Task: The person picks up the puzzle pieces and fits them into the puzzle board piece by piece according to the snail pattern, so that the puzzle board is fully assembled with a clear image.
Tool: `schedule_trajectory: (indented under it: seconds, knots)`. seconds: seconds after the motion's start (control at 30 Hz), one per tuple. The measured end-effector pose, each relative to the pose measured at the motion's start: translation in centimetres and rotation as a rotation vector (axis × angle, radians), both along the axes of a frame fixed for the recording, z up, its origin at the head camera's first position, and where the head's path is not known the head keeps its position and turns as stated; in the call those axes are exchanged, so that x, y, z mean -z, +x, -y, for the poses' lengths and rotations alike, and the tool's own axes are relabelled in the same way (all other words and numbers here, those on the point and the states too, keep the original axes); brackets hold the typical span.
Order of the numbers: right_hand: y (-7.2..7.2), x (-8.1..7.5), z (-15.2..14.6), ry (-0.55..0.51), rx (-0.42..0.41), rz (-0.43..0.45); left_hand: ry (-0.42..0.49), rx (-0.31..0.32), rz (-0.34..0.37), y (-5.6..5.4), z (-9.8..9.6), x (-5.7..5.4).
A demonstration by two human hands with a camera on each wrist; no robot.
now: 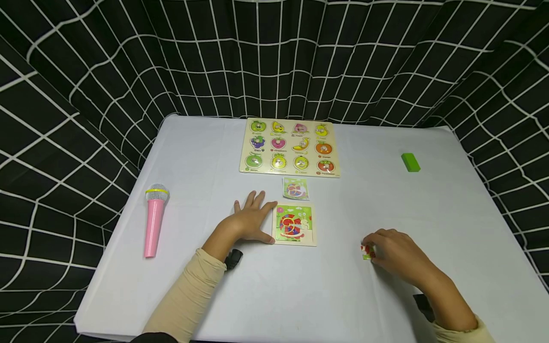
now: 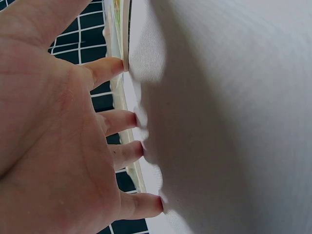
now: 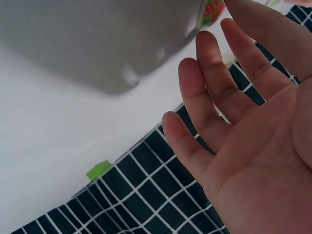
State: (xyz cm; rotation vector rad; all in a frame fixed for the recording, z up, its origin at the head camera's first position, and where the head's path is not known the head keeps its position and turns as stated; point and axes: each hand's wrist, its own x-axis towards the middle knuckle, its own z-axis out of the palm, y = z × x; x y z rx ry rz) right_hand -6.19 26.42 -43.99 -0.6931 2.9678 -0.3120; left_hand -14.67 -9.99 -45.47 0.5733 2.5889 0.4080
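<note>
A small square wooden jigsaw board (image 1: 314, 233) with a ladybird-like picture lies at the table's middle. Bare wood shows at its lower right corner. My left hand (image 1: 249, 221) spreads its fingers beside it, thumb and index fingertip touching the left edge at its two corners. Seen from the left wrist, the fingertips (image 2: 127, 118) rest at the tabletop. Well to the right of the board, my right hand (image 1: 396, 252) pinches a red and green puzzle piece (image 1: 366, 251) between thumb and fingers, low over the table. Only part of the piece (image 3: 210, 12) shows in the right wrist view.
Just behind the board lies a small picture card (image 1: 296, 188), and beyond it a large fruit peg puzzle (image 1: 289, 175). A pink toy microphone (image 1: 154, 226) lies at the left, a green block (image 1: 411, 162) at the back right. Black gridded cloth (image 1: 274, 57) hangs round the table.
</note>
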Motion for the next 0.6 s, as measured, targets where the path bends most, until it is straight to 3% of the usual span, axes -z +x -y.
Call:
schedule_trajectory:
  seconds: [0.2,0.6]
  knots:
    - [0.1,0.6,0.0,-0.004,-0.002,0.004,0.005,-0.001,0.0,0.0,0.0,0.0]
    - [-1.5,0.4,3.1,-0.04,-0.122,-0.134,0.002,-0.003,0.002,0.1,0.0,-0.1]
